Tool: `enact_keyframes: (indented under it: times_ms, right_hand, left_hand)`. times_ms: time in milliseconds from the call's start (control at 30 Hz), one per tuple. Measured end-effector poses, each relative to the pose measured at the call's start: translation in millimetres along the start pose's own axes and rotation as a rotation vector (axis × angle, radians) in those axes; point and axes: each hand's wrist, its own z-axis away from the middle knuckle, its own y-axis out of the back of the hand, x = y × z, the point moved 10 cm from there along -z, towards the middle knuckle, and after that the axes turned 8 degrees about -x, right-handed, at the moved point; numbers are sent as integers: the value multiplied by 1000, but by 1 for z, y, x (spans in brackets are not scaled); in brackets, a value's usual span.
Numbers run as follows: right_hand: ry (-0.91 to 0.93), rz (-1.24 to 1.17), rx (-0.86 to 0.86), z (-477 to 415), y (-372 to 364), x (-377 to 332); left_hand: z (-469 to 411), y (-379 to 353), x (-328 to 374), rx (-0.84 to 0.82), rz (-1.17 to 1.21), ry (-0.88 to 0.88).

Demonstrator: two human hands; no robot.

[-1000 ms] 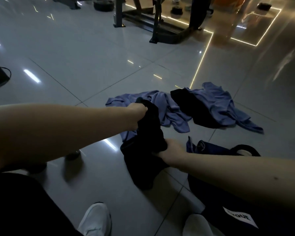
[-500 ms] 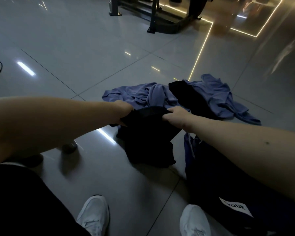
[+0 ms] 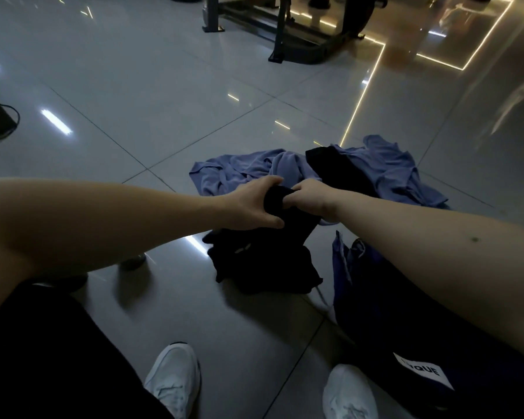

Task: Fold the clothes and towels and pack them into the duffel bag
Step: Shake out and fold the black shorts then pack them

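Above grey floor tiles (image 3: 164, 101) at twelve o'clock, left hand (image 3: 253, 208) and right hand (image 3: 312, 201) both clench a limp black cloth garment (image 3: 263, 267); grips so close risk bunching.

Matt black cloth garment (image 3: 266, 261) and blue cloth (image 3: 239, 170) lie on glossy tiled floor (image 3: 164, 86).

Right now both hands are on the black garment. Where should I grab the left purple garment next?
I'd pinch the left purple garment at its far-left edge, coming from the left. That corner lies flat and free on the floor, while its right side is bunched behind the black garment.
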Motion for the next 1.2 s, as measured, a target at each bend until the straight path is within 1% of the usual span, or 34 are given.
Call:
enact_keyframes:
  times_ms: [100,167,233,300,367,433,533,633,833,900,1033,1100,1200]
  right_hand:
    - [-13,-217,-76,1,-10,7]
    - [-19,-373,-194,3,-24,11]
    - [15,-439,-298,6,-35,12]
    - [54,-392,-307,7,-38,16]
    - [87,-351,-278,10,-40,18]
    - [111,-372,-239,11,-40,21]
    - [123,-385,-147,8,-30,26]
    - [139,-354,-110,4,-19,23]
    - [181,-237,-184,7,-27,15]
    - [191,-228,-155,5,-25,17]
    - [186,-219,-115,5,-11,18]
    - [176,-233,-42,6,5,19]
    - [195,-212,53,10,23,13]
  left_hand:
    - [1,11,-3,82,-50,18]
    - [1,20,-5,106,-70,0]
    - [4,25,-7,107,-62,6]
    - [6,33,-12,145,-44,37]
    - [9,41,-14,202,-25,63]
    - [12,49,-15,265,2,71]
    - [18,62,-15,378,94,63]
    - [23,73,-19,482,200,98]
    - [24,87,-22,598,377,103]
    - [21,90,-22,609,403,117]
    - [13,86,-31,537,353,165]
    - [12,85,-44,505,281,232]
    - [12,78,-60,400,190,344]
